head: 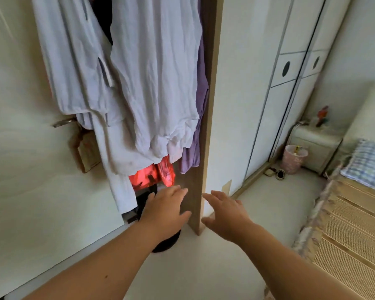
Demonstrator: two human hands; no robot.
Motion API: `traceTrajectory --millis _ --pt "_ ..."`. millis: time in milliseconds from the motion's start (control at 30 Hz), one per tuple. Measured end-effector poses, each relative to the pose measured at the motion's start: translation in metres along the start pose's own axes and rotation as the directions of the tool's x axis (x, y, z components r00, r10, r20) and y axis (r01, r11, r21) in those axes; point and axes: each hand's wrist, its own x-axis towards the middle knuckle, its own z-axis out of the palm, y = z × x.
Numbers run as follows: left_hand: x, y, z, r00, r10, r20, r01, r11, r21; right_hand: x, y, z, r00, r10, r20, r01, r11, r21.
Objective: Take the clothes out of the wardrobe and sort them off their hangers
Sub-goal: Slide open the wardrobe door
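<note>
Two empty hands, left hand [164,211] and right hand [226,215], astride wardrobe panel [206,126].

left hand [164,210]: fingers spread, empty, just left of panel [206,126], below red cloth [152,176] | right hand [225,213]: spread, empty, just right of panel | white shirts [154,83], purple cloth [200,105]: hanging left of panel | bin [293,159]: far right of panel

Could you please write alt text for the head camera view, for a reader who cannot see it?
Two bare, empty hands, the left hand and right hand, reach toward an open wardrobe either side of its wooden side panel. White shirts, a purple garment and a red garment hang inside; a bed lies at right.
</note>
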Motion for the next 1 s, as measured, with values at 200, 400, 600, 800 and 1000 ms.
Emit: traceTrajectory --millis 200,400,600,800,1000 --pt "0.122 -0.018 0.012 0.980 0.187 0.062 -0.189 0.982 0.021 0.088 0.048 -0.012 0.977 0.190 -0.092 -0.187 0.982 0.038" --pt "0.219 -0.012 0.021 0.946 0.316 0.072 -0.316 0.949 -0.016 0.150 0.080 -0.028 0.944 0.303 -0.127 -0.296 0.952 0.075" --pt "0.311 0.018 0.031 0.934 0.356 0.015 -0.355 0.934 -0.047 0.207 0.130 -0.051 0.933 0.319 -0.167 -0.309 0.947 0.085" --pt "0.410 0.070 0.045 0.947 0.319 -0.029 -0.320 0.945 -0.068 0.272 0.217 -0.093 0.942 0.273 -0.195 -0.265 0.962 0.066" --pt "0.509 0.135 0.017 0.943 0.277 -0.185 -0.296 0.951 -0.086 0.345 0.305 -0.177 0.947 0.133 -0.293 -0.141 0.990 -0.004"
